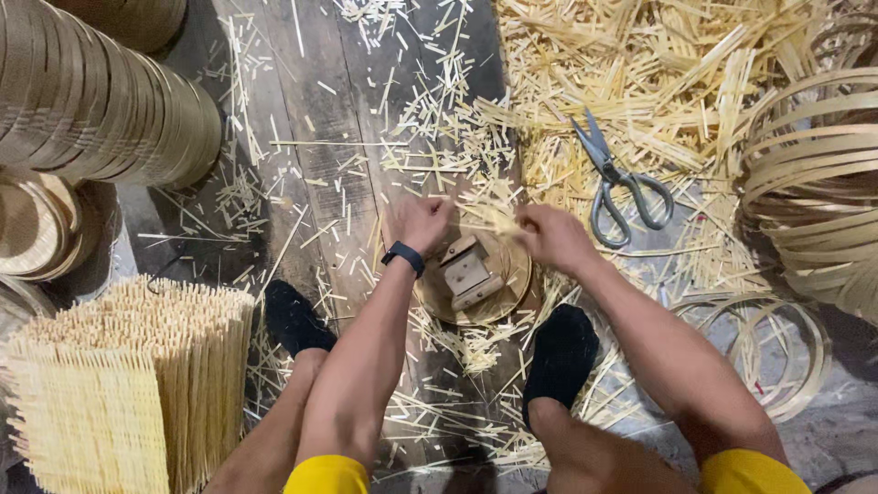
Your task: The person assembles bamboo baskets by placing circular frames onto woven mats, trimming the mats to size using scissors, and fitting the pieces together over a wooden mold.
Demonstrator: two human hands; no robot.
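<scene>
You were mid-weave, by the look of it: your left hand (422,222) and right hand (547,234) each pinched thin bamboo strips (489,218) above the round wooden mould (476,279), which sat on the floor (320,91) between your black-socked feet. I judged the next move needed a steady, even pull, since the slivers looked stiff and brittle. Pale flat offcuts littered the dark planks; steel scissors (615,178) lay just beyond your right hand, woven mats (128,384) stacked at the left edge, bent hoops (814,183) at the right.
</scene>
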